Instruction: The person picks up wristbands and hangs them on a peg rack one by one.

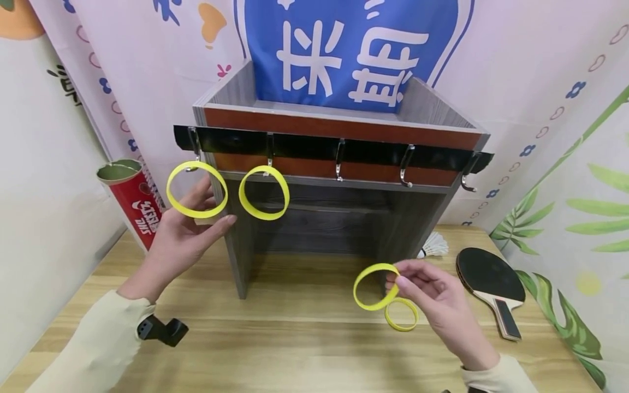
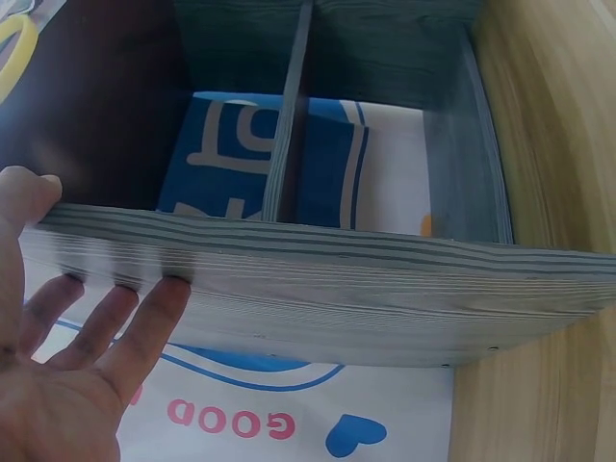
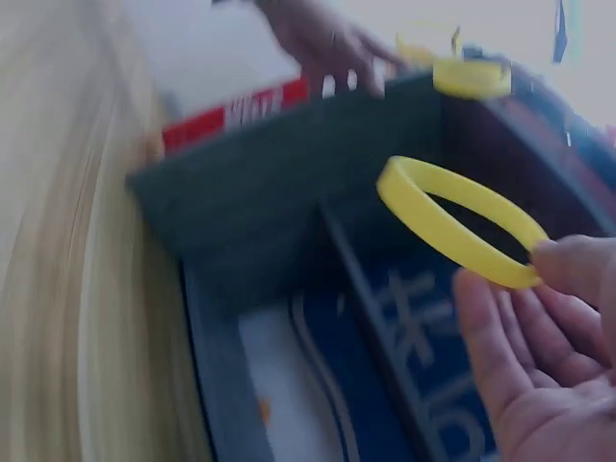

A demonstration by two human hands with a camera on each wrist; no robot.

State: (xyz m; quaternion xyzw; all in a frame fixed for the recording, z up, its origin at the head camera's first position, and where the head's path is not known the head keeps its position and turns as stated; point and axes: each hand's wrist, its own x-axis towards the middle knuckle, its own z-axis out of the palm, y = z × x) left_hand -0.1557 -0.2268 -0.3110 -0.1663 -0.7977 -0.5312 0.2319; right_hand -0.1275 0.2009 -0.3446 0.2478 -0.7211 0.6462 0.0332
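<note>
A yellow wristband [image 3: 433, 223] is pinched between the thumb and fingers of my right hand [image 1: 442, 305], held up before the right front of a grey wooden shelf [image 1: 238, 262]. My left hand [image 1: 179, 245] grips the shelf's left side panel [image 2: 318, 279], thumb at its front edge and fingers against its outer face. Across the shelf's front runs a black strip [image 1: 304, 144] with several metal hooks. One yellow band [image 1: 196, 214] hangs from the leftmost hook, another yellow band [image 1: 265, 216] from the second. A further yellow band [image 1: 400, 328] lies on the table below my right hand.
A red can [image 1: 140, 210] stands left of the shelf, behind my left hand. On the right lie a table tennis paddle [image 1: 491, 275] and a shuttlecock [image 1: 434, 245]. A printed cloth [image 1: 162, 87] hangs behind the shelf; the wooden table [image 1: 295, 338] stretches in front.
</note>
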